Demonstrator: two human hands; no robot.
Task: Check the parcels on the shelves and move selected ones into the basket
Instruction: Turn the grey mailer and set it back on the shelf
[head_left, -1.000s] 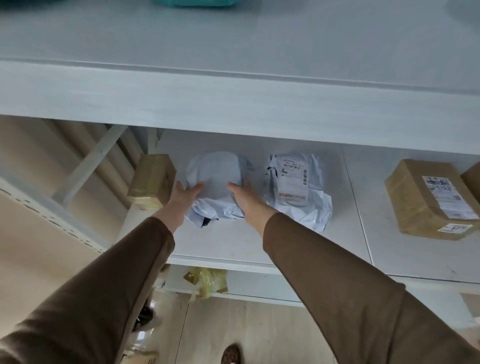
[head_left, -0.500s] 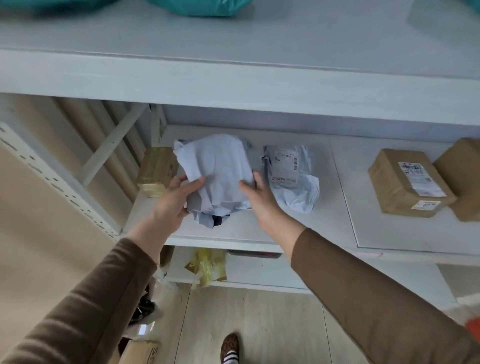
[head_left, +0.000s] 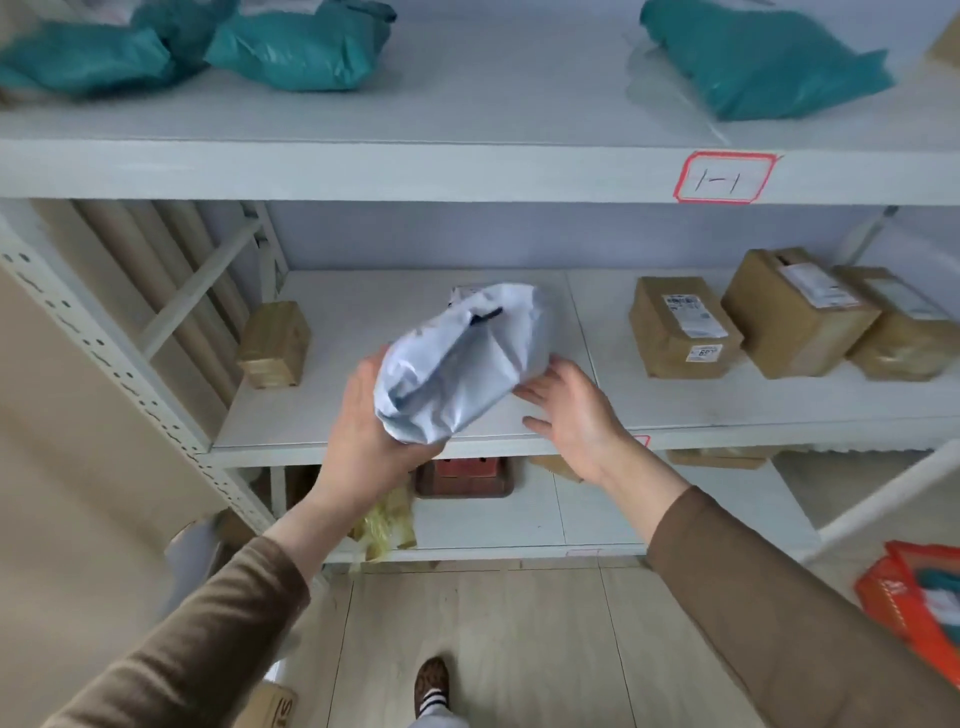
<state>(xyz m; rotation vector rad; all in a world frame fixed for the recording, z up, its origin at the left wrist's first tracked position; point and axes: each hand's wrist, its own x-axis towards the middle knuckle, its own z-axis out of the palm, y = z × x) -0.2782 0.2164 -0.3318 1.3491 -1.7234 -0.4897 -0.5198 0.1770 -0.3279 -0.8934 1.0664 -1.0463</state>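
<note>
Parcels are spread over three white shelves, and one pale grey plastic mailer is held up in front of the middle shelf, clear of its surface. The mailer is cupped from below and from the left by the left hand, whose palm and fingers are wrapped around its lower end. The right hand is spread flat with the fingers extended; its fingertips are placed at the mailer's right edge, though it cannot be told whether they press on it. Both forearms are covered by brown sleeves.

On the middle shelf, a small taped brown box is seen at the far left, and three cardboard boxes with printed labels are grouped at the right, side by side. A second grey mailer is partly hidden behind the held one. Teal plastic bags are laid on the top shelf, whose front edge is marked with a red-bordered label. An orange basket is placed on the floor at the near right, with something teal and white inside it.
</note>
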